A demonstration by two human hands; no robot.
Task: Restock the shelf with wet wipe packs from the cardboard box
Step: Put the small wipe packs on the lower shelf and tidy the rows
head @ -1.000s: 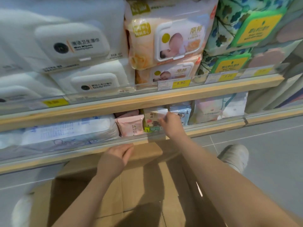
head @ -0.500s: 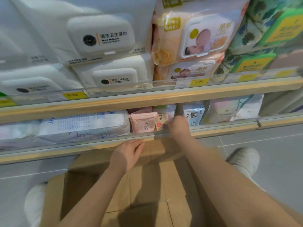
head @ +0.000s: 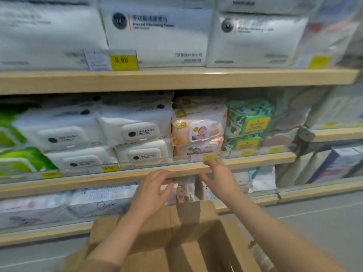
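Both hands (head: 188, 185) now up at the small packs (head: 184, 190) on the lower shelf (head: 59, 185), fingers loosely spread, grip unclear.

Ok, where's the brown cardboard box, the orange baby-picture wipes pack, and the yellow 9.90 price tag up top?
Brown cardboard box (head: 198, 250): head view, on its inner wall.
Orange baby-picture wipes pack (head: 198, 127): head view, on its front face beside the lid.
Yellow 9.90 price tag (head: 121, 60): head view, on the printed number.

Both hands at the bottom shelf
Left hand (head: 151, 190) and right hand (head: 220, 177) flank small wipe packs (head: 185, 190); cardboard box (head: 182, 242) below.
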